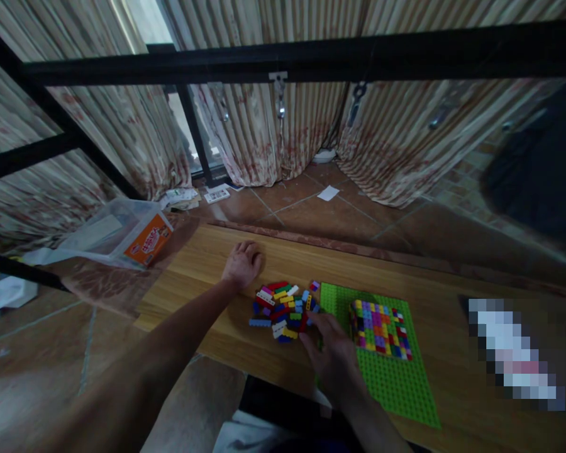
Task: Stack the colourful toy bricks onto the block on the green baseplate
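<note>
My left hand [243, 264] rests on the wooden table beyond the heap, its fingers curled in and nothing visible in them. Loose toy building bricks [283, 308] of many colours lie in a heap between my hands. At the heap's right side, my right hand [332, 352] has thumb and forefinger closed about a red brick [303, 323]. To the right is a green studded baseplate [391, 390]. On it stands a block of multicoloured bricks [380, 327] fitted together, with an uneven top on its right part.
The wooden table [183, 270] runs from left to right before me. A clear plastic bin [104, 236] with an orange label stands on the floor at left. A blurred-out object [514, 352] lies on the table's right. Curtains [264, 126] and a dark rail [264, 63] are behind.
</note>
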### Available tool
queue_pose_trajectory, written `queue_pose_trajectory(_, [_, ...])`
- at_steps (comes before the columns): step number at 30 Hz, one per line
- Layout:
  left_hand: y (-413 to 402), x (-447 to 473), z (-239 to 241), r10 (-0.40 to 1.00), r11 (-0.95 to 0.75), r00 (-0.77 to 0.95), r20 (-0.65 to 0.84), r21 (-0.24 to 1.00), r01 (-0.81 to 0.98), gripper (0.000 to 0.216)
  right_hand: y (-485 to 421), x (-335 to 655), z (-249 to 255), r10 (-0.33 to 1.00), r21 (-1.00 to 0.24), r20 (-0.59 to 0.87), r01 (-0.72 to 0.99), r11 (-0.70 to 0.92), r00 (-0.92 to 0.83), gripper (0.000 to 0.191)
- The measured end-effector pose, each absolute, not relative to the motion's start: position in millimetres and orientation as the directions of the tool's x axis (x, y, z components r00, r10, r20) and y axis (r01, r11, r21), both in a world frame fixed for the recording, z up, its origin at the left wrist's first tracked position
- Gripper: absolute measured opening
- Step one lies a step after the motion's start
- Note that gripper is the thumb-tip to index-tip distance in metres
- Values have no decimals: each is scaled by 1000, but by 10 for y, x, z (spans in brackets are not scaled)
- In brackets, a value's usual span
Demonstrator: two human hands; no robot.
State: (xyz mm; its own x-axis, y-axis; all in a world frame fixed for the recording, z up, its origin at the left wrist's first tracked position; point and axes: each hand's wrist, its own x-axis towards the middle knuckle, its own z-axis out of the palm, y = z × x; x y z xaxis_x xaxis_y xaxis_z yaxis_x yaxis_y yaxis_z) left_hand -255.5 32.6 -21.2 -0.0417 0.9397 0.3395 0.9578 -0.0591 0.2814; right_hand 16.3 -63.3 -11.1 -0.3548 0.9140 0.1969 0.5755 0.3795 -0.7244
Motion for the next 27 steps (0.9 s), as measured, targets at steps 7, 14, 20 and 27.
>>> queue_pose_trajectory(7, [319, -2564, -199, 939, -53, -44, 341, 270, 962, 25, -541, 136, -82, 898, -627, 38, 689, 363, -438, 43])
queue_pose_trajectory(14, [325, -2589, -202, 937, -42, -47, 346, 248, 968, 26, -437, 69, 139, 873, -559, -107, 755, 343, -476, 53])
queue_pose_trajectory(20, [342, -2605, -203, 939, -35, -47, 340, 231, 972, 26, -427, 59, 162, 883, -552, -79, 758, 349, -464, 43])
queue_pose_trajectory(27, [353, -2626, -208, 938, -36, -44, 345, 222, 974, 29, -470, 59, 76, 889, -527, -2, 756, 388, -458, 42])
